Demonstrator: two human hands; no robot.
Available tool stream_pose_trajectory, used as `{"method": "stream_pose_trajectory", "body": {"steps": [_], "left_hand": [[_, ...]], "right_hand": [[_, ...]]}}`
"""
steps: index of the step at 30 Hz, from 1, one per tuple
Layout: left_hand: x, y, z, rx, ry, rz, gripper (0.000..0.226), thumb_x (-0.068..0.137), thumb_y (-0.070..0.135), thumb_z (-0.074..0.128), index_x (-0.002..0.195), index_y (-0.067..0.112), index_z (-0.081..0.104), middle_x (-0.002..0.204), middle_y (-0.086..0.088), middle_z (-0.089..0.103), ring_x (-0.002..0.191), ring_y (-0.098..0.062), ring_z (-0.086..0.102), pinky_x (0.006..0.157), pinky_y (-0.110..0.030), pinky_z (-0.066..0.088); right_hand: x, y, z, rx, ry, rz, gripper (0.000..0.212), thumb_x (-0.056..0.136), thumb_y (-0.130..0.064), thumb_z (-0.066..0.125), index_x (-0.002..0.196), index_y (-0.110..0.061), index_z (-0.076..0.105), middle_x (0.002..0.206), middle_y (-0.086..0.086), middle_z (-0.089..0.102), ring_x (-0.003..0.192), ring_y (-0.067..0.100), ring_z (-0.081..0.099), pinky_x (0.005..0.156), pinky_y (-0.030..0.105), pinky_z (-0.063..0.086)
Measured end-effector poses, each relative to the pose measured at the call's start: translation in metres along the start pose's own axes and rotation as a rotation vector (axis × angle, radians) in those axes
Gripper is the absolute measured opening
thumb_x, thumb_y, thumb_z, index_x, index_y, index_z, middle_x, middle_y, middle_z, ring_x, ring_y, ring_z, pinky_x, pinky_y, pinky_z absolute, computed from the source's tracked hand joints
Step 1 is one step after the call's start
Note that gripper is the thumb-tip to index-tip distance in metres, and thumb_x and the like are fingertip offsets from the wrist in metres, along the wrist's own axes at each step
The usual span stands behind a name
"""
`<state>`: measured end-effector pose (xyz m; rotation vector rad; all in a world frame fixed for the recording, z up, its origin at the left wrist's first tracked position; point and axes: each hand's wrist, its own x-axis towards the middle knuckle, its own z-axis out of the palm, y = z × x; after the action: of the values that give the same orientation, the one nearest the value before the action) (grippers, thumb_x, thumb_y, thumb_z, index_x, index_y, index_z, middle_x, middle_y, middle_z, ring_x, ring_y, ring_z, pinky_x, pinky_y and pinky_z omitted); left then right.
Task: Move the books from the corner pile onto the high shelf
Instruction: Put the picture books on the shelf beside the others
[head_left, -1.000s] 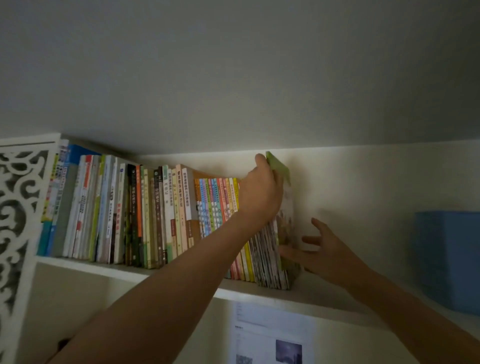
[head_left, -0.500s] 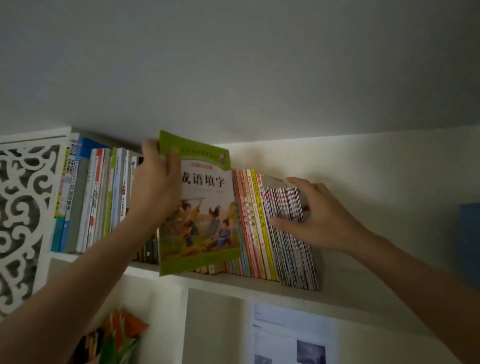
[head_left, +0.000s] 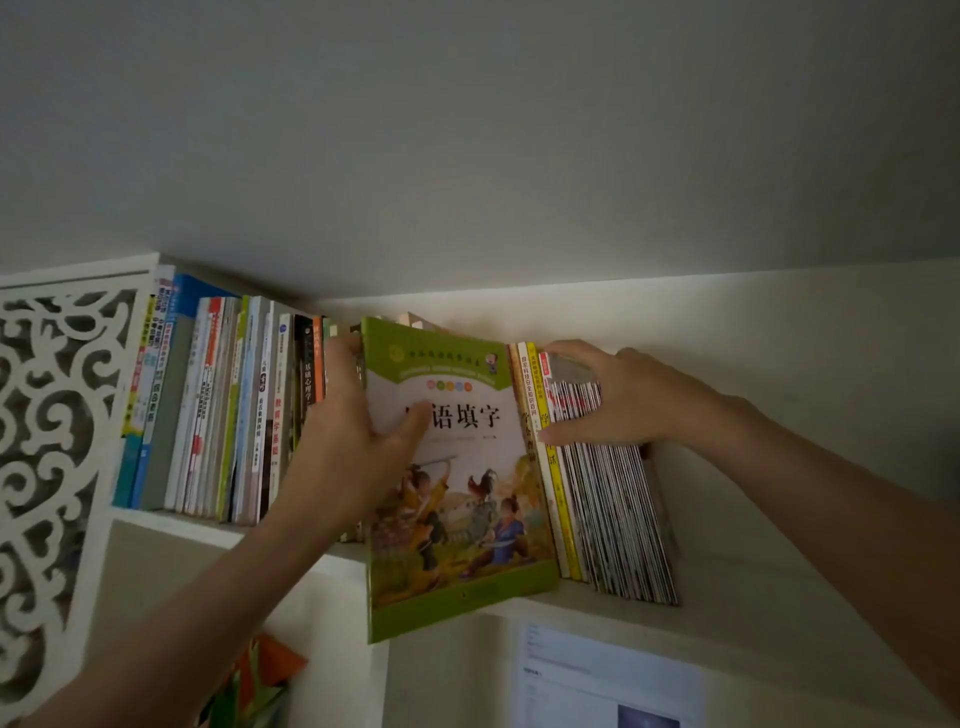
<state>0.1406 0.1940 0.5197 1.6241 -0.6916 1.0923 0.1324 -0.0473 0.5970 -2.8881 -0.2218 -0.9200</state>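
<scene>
Two bare forearms rise from the lower corners of the view, each ending in a bare hand: the left hand (head_left: 358, 441) and the right hand (head_left: 623, 400). No sleeve covers either arm as far down as the picture reaches. The wrists and fingers carry no watch, ring or band, and dim light blurs finer detail.

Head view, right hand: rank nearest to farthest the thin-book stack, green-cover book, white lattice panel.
1. thin-book stack: under the right hand, which rests on its top edge at the row's right end.
2. green-cover book: just left of that stack, gripped by the left hand, cover facing the camera.
3. white lattice panel: far left end of the shelf.
</scene>
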Motion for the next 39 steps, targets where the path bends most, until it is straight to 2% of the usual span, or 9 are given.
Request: {"method": "stream_pose_trajectory", "body": {"steps": [5, 10, 17, 25, 29, 31, 34, 37, 39], "left_hand": [[0.003, 0.015, -0.004, -0.086, 0.083, 0.079, 0.049, 0.087, 0.014, 0.066, 0.121, 0.024, 0.032, 0.09, 0.023, 0.057, 0.074, 0.013, 0.065, 0.054, -0.013, 0.054], [0.017, 0.036, 0.002, -0.038, 0.011, 0.121, 0.048, 0.089, 0.015, 0.064, 0.121, 0.027, 0.03, 0.092, 0.018, 0.058, 0.075, 0.012, 0.064, 0.052, -0.01, 0.051], [0.051, 0.05, 0.03, 0.125, -0.174, 0.07, 0.047, 0.09, 0.015, 0.062, 0.124, 0.023, 0.03, 0.093, -0.001, 0.066, 0.071, -0.018, 0.07, 0.059, -0.04, 0.061], [0.051, 0.052, 0.103, 0.259, -0.004, 0.085, 0.045, 0.09, 0.011, 0.052, 0.128, 0.014, 0.027, 0.087, -0.006, 0.062, 0.065, -0.021, 0.062, 0.051, -0.038, 0.054], [0.008, 0.024, 0.138, 0.398, 0.124, 0.117, 0.044, 0.096, 0.025, 0.041, 0.136, 0.008, 0.031, 0.126, -0.012, 0.043, 0.115, -0.028, 0.041, 0.094, -0.043, 0.036], [0.001, 0.02, 0.134, 0.36, 0.032, 0.069, 0.058, 0.1, 0.033, 0.036, 0.148, 0.008, 0.016, 0.145, -0.011, 0.023, 0.131, -0.029, 0.022, 0.107, -0.048, 0.021], [0.014, 0.012, 0.107, 0.158, -0.316, 0.083, 0.084, 0.092, 0.055, 0.036, 0.151, 0.023, -0.014, 0.159, 0.008, -0.009, 0.145, -0.02, -0.009, 0.115, -0.053, -0.002], [0.033, 0.002, 0.072, 0.159, -0.51, 0.244, 0.117, 0.076, 0.057, 0.067, 0.151, 0.024, -0.017, 0.16, 0.009, -0.008, 0.147, -0.013, -0.007, 0.119, -0.053, 0.006], [0.04, -0.004, 0.061, 0.222, -0.546, 0.304, 0.126, 0.065, 0.065, 0.073, 0.153, 0.024, -0.009, 0.161, 0.009, -0.003, 0.148, -0.012, -0.002, 0.119, -0.052, 0.014]], "right_hand": [[-0.007, 0.008, -0.008, 0.075, 0.033, -0.013, 0.085, 0.063, -0.058, 0.077, 0.132, -0.05, 0.027, 0.114, 0.008, 0.05, 0.096, 0.024, 0.056, 0.078, 0.034, 0.048], [-0.018, 0.019, -0.005, 0.108, 0.141, -0.017, 0.078, 0.064, -0.056, 0.075, 0.127, -0.051, 0.03, 0.112, 0.006, 0.05, 0.097, 0.025, 0.054, 0.074, 0.032, 0.044], [-0.026, 0.025, 0.0, 0.113, 0.212, -0.014, 0.078, 0.068, -0.055, 0.075, 0.131, -0.048, 0.03, 0.111, 0.006, 0.052, 0.096, 0.024, 0.055, 0.07, 0.029, 0.041], [-0.02, 0.027, 0.0, 0.157, 0.192, -0.031, 0.083, 0.059, -0.063, 0.074, 0.129, -0.054, 0.03, 0.107, 0.006, 0.056, 0.094, 0.025, 0.058, 0.072, 0.032, 0.046], [-0.019, 0.027, 0.0, 0.202, 0.175, -0.042, 0.084, 0.049, -0.065, 0.064, 0.126, -0.06, 0.031, 0.109, 0.009, 0.06, 0.095, 0.025, 0.06, 0.077, 0.032, 0.049], [-0.021, 0.024, -0.001, 0.209, 0.165, -0.055, 0.086, 0.059, -0.058, 0.074, 0.134, -0.056, 0.03, 0.12, 0.008, 0.058, 0.103, 0.022, 0.058, 0.078, 0.029, 0.046], [-0.039, 0.024, -0.002, 0.388, 0.158, -0.023, 0.106, 0.061, -0.053, 0.083, 0.146, -0.046, 0.021, 0.145, -0.001, 0.043, 0.126, 0.016, 0.046, 0.094, 0.032, 0.045], [-0.073, 0.031, 0.006, 0.498, 0.071, 0.086, 0.121, 0.053, -0.048, 0.087, 0.15, -0.039, 0.014, 0.145, -0.009, 0.042, 0.128, 0.016, 0.047, 0.101, 0.044, 0.048], [-0.088, 0.036, 0.017, 0.517, -0.011, 0.076, 0.105, 0.054, -0.045, 0.086, 0.14, -0.043, 0.026, 0.119, -0.028, 0.049, 0.108, 0.005, 0.059, 0.092, 0.035, 0.054]]}}
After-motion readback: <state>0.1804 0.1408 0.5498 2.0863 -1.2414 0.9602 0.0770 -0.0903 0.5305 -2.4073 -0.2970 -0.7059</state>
